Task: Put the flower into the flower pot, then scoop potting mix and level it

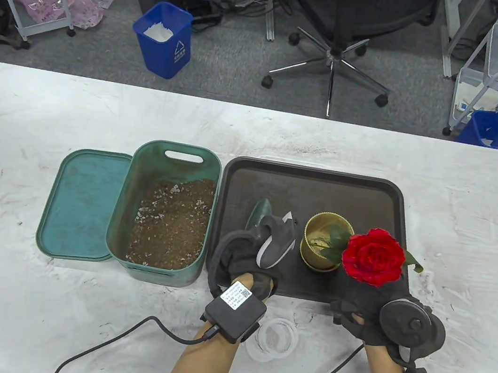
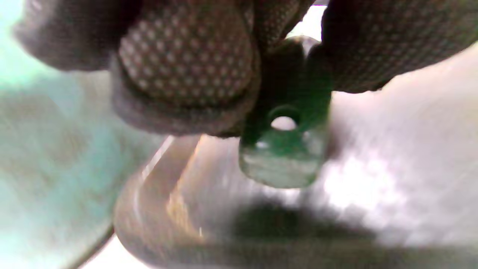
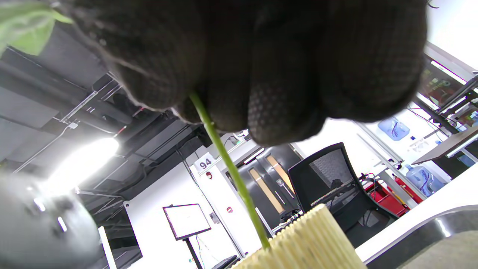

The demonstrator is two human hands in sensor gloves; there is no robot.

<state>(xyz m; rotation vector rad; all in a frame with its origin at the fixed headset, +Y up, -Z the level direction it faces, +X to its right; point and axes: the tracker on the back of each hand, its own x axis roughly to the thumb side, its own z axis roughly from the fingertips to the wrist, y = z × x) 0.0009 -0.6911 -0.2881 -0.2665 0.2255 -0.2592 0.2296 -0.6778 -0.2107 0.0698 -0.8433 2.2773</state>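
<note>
A red rose [image 1: 374,256] stands tilted with its green stem [image 3: 227,160] running down into the gold ribbed flower pot [image 1: 320,248], seen close in the right wrist view as the pot rim [image 3: 310,239]. My right hand [image 1: 355,304] pinches the stem just below the bloom, its fingers [image 3: 261,86] curled round it. The pot sits on the dark tray [image 1: 372,193]. My left hand [image 1: 250,256] grips the handle of a green scoop [image 1: 260,211], which lies on the tray left of the pot. The handle end [image 2: 285,153], with its hole, sticks out below my fingers [image 2: 186,56].
A green bin [image 1: 177,160] of potting mix [image 1: 174,221] stands left of the tray, with its teal lid [image 1: 82,201] lying flat beside it. White rings [image 1: 276,339] and glove cables lie near the table's front edge. An office chair and blue bins stand beyond the table.
</note>
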